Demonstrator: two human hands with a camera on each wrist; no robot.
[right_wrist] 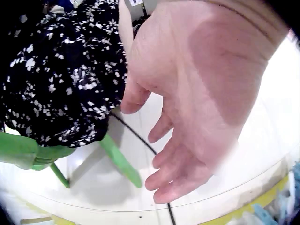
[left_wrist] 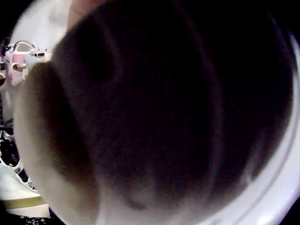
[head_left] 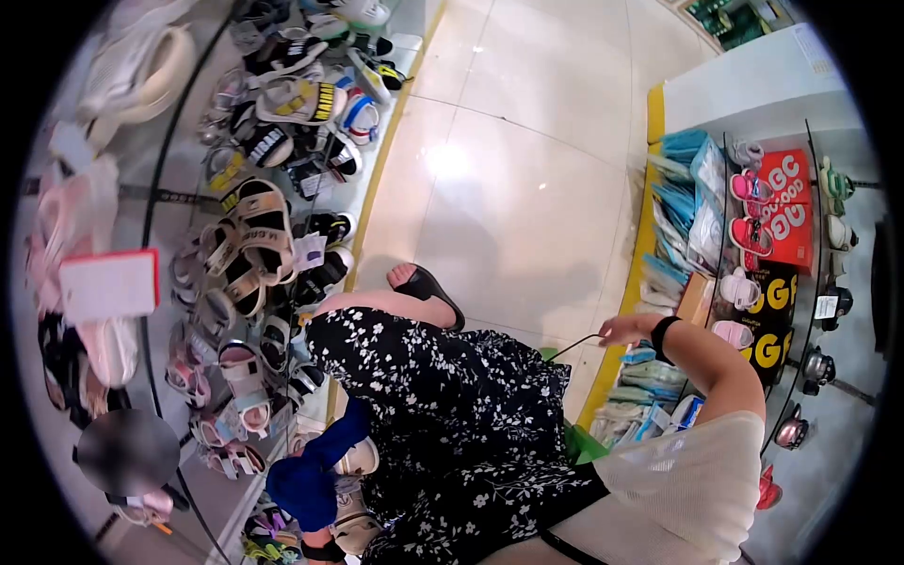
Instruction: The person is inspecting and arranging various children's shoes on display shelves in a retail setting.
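Note:
At the lower left of the head view, my left hand [head_left: 309,535] is mostly hidden by a dark blue cloth [head_left: 315,476]. Close beside the cloth are a beige shoe [head_left: 358,459] and a second beige shoe [head_left: 354,524]. In the left wrist view a large dark shape [left_wrist: 154,108] with a pale beige edge fills the picture, and skin shows at its top. I cannot tell what the left hand holds. My right hand [right_wrist: 192,98] reaches out to the side, palm showing, fingers loosely bent. A thin black cord [right_wrist: 136,133] passes behind its fingertips.
Shelves of sandals [head_left: 264,231] line the left, with a white price card [head_left: 110,287]. On the right stand plastic-wrapped packets [head_left: 683,202], small shoes [head_left: 749,235] and a red box [head_left: 788,202]. Green stool legs [right_wrist: 122,159] show beneath the flowered dress [right_wrist: 61,70]. Pale tiles [head_left: 527,188] lie between.

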